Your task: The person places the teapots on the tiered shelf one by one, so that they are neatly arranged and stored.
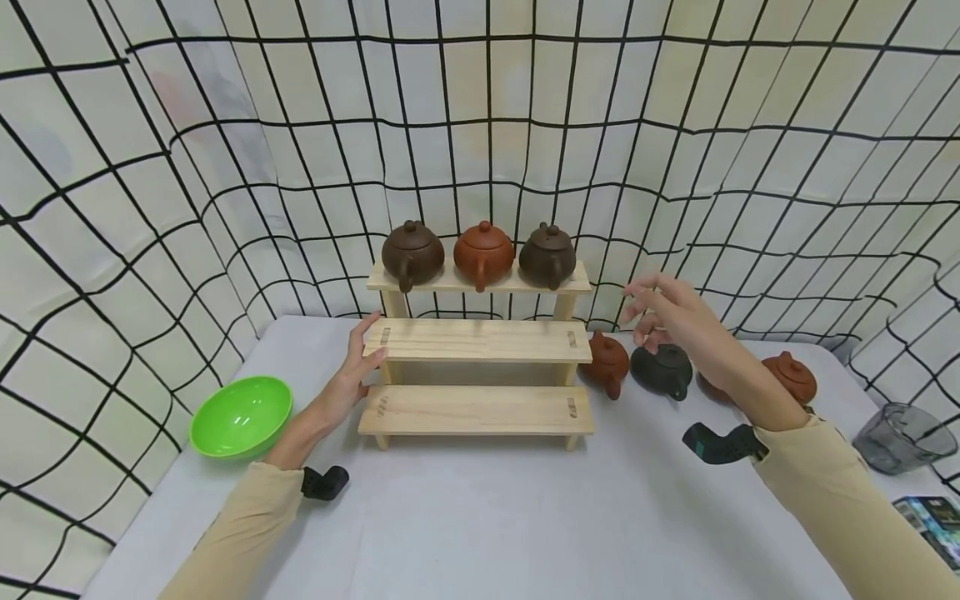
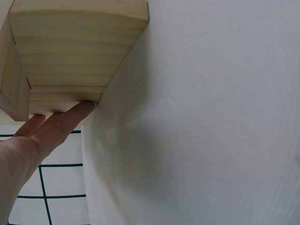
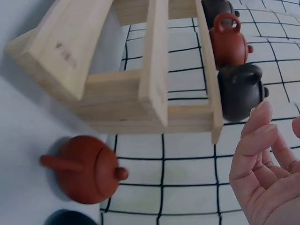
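A person's left arm reaches forward to a wooden rack (image 1: 480,340), the left hand (image 1: 347,379) resting against its left end, fingers extended. The right arm stretches forward on the rack's right; the right hand (image 1: 666,310) is raised beside the top shelf, fingers loosely bent, holding nothing. Three teapots (image 1: 483,250) line the rack's top shelf. Just right of the rack sits a red teapot (image 1: 605,364), then a black teapot (image 1: 662,372). Left of the rack is a green bowl (image 1: 240,417).

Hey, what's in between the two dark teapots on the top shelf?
A reddish-brown teapot sits between the left dark teapot and the right dark teapot. You can see it in the head view.
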